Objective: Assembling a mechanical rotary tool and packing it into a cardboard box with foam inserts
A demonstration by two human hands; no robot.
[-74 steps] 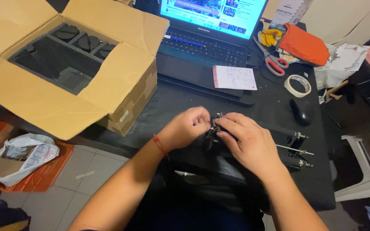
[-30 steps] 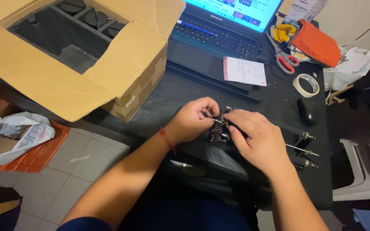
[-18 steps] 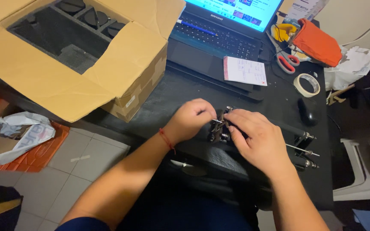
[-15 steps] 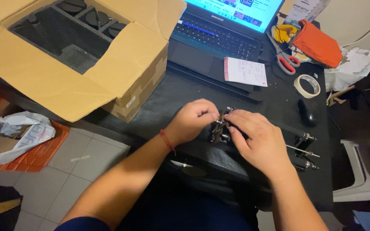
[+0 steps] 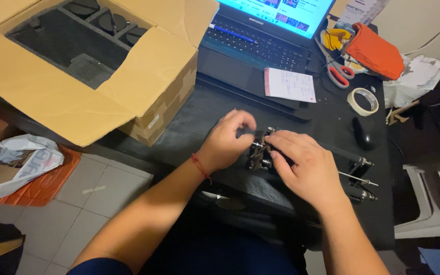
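Observation:
Both my hands meet over a small black-and-silver metal part (image 5: 258, 150) at the middle of the black table (image 5: 199, 117). My left hand (image 5: 227, 140), with a red string on its wrist, pinches the part's left side, fingers blurred. My right hand (image 5: 304, 165) covers its right side and holds it down. Much of the part is hidden under my fingers.
An open cardboard box (image 5: 87, 66) with black foam fills the left. A laptop (image 5: 266, 35), a small notepad (image 5: 290, 84), scissors (image 5: 334, 69), an orange pouch (image 5: 375, 51), a tape roll (image 5: 362, 101), a black mouse (image 5: 362, 133) and thin metal rods (image 5: 360, 178) lie around. A crumpled bag (image 5: 21, 160) lies on the floor.
The view has shifted slightly. My left hand's fingers have moved on the part; both hands stay on it at the same spot.

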